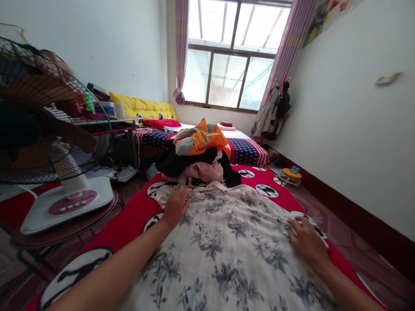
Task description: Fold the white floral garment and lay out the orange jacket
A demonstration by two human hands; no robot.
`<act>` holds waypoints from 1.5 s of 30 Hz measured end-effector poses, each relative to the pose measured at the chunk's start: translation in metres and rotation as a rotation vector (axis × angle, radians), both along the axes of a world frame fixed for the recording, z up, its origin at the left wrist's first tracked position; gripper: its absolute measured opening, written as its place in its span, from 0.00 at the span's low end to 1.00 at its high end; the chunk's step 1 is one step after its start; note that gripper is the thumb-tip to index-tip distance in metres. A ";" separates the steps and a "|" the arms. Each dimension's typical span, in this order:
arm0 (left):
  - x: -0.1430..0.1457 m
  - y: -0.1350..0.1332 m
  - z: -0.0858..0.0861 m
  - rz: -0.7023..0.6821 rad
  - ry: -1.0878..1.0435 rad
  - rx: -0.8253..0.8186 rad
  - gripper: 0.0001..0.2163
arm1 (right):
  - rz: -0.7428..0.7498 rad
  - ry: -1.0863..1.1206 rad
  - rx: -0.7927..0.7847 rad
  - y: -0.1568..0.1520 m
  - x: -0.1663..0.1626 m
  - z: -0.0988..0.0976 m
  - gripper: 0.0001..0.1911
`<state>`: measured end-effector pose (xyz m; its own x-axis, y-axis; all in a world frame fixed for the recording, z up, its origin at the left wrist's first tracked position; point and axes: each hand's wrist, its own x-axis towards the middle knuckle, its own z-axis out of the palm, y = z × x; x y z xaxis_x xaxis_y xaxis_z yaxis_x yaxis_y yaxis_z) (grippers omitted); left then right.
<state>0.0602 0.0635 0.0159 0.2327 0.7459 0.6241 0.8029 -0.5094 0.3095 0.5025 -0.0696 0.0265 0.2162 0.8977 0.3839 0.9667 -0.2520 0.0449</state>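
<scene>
A white garment with a grey flower print (227, 246) lies spread flat on a red bed cover with black-and-white round patches (129, 222). My left hand (176, 206) rests flat on the garment's far left part, fingers stretched out. On the garment's right edge lies my right hand (306, 241), its fingers spread and pressing on the cloth. Neither hand holds anything. Just beyond the garment sits a pile of clothes (197, 160), with an orange and green piece on top and black and pink pieces beneath.
An electric fan (48, 129) with a white base stands on a round stool at the left. Behind it is a cluttered table (103, 121). Farther back are yellow pillows (145, 106), a window, hanging clothes (274, 110), and a small yellow toy (291, 174) on the floor by the right wall.
</scene>
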 end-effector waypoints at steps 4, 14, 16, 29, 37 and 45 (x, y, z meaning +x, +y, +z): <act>0.035 -0.001 0.024 0.038 0.008 -0.313 0.25 | -0.011 0.478 -0.031 0.054 -0.023 0.021 0.26; 0.085 0.068 0.019 -0.023 -0.220 -0.729 0.12 | -0.052 0.853 -0.142 0.137 -0.039 0.005 0.32; 0.087 0.067 0.014 -0.031 -0.266 -0.700 0.09 | -0.048 0.909 -0.141 0.138 -0.037 0.003 0.18; 0.111 0.057 0.045 -0.110 -0.304 -0.141 0.09 | 0.045 1.124 0.395 0.119 -0.046 0.023 0.18; 0.121 0.063 0.040 -0.206 0.103 -0.308 0.38 | 0.142 0.971 0.328 0.129 -0.054 0.021 0.37; 0.070 -0.012 0.005 -0.445 0.288 -0.349 0.29 | 0.319 0.335 -0.162 0.041 -0.087 -0.024 0.32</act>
